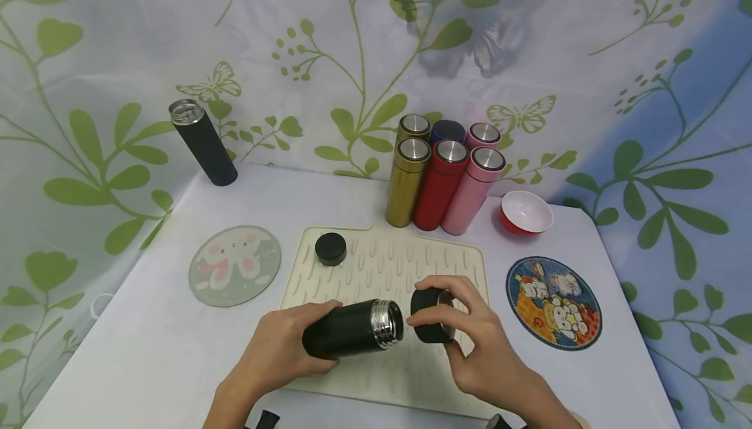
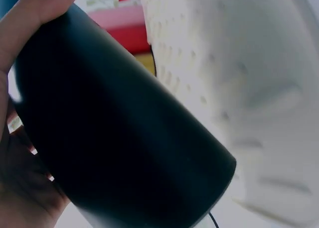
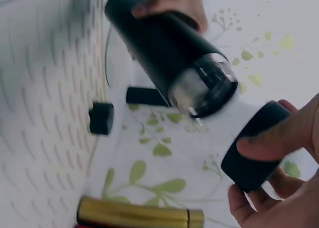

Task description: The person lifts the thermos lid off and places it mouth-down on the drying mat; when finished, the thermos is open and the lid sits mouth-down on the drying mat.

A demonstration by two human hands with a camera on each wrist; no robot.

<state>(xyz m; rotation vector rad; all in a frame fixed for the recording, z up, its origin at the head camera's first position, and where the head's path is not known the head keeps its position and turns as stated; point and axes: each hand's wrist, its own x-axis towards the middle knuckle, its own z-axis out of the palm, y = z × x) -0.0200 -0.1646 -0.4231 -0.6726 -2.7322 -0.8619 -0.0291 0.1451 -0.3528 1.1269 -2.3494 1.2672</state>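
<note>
My left hand [image 1: 288, 344] grips a black thermos flask [image 1: 343, 330], tilted on its side above the cream mat [image 1: 376, 377]. Its bare steel mouth points right. In the left wrist view the flask's black body [image 2: 119, 118] and base fill much of the picture. Just right of the mouth, my right hand [image 1: 482, 337] pinches a black lid [image 1: 427, 315] between fingers and thumb. In the right wrist view a gap separates that lid [image 3: 256, 146] from the flask's steel neck [image 3: 204, 86]. Another black lid [image 1: 331, 249] lies on the mat's upper left.
An uncapped black flask [image 1: 205, 145] stands at the back left. Gold [image 1: 405, 187], red [image 1: 437, 187] and pink [image 1: 472, 190] flasks cluster at the back. To their right sits a red-and-white bowl [image 1: 527, 213]. Round mats, one with a rabbit [image 1: 235, 266] and one blue [image 1: 555, 303], flank the cream mat.
</note>
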